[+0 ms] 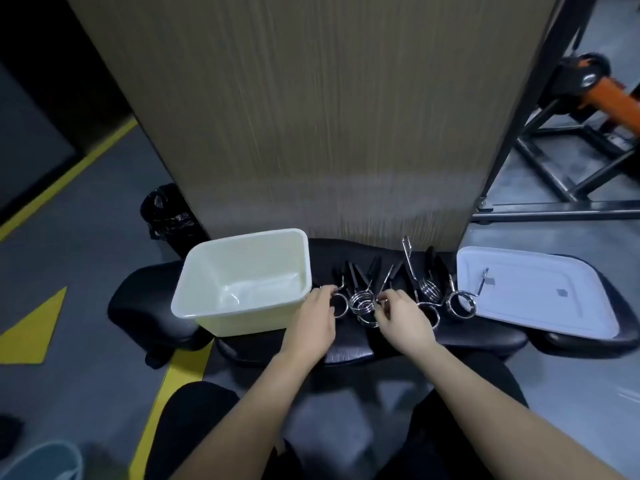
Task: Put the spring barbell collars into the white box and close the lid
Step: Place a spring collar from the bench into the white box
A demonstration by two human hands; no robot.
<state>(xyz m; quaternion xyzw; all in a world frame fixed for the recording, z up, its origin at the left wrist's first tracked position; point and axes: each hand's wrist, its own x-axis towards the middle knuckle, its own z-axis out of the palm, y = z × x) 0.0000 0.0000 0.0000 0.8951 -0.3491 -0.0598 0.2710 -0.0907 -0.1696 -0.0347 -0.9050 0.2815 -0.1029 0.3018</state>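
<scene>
Both hands reach the spring collars [362,303] on the black bench [349,353]. The left hand [317,318] pinches one coil; the right hand [403,318] pinches another. The white box [242,317] sits open, its lid [540,306] well apart. No writing shows.

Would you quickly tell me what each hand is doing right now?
Left hand: fingers on a spring collar; firm grip cannot be told.
Right hand: fingers pinching a collar.
</scene>
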